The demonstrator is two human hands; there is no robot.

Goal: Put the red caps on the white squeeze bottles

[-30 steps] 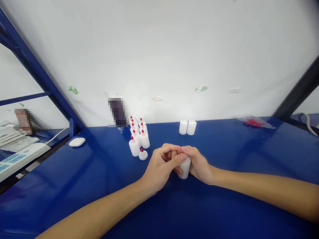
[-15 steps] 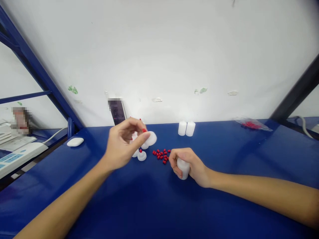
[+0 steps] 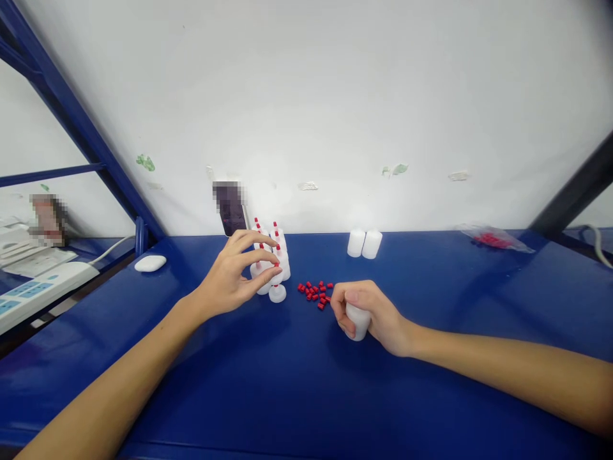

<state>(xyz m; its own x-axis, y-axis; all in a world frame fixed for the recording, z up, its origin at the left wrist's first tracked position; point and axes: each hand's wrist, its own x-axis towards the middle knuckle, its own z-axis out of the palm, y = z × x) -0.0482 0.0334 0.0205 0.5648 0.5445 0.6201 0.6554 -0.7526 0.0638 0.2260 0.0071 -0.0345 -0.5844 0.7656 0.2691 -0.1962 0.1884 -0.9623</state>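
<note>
My left hand (image 3: 239, 271) pinches a white nozzle cap with a red tip (image 3: 276, 277) between thumb and fingertips. Just in front of it, another white nozzle cap (image 3: 277, 294) rests on the blue table. Behind and beside my fingers stand several more red-tipped white pieces (image 3: 282, 262) in rows, partly hidden by the hand. My right hand (image 3: 368, 313) is wrapped round a white bottle (image 3: 358, 322) that stands on the table; its top is covered by my fingers. Small red tips (image 3: 316, 292) lie scattered between my hands, close to the right fingers.
Two white bottles (image 3: 364, 244) stand near the wall. A clear bag with red pieces (image 3: 495, 239) lies at the back right. On the left are a white rounded object (image 3: 150, 263) and a power strip (image 3: 48, 291). A phone (image 3: 230, 209) leans against the wall.
My left hand has brought the tilted nozzle cap down and slightly left, beside the other red-tipped pieces. My right hand keeps its grip on the bottle. The whole view has shifted slightly.
</note>
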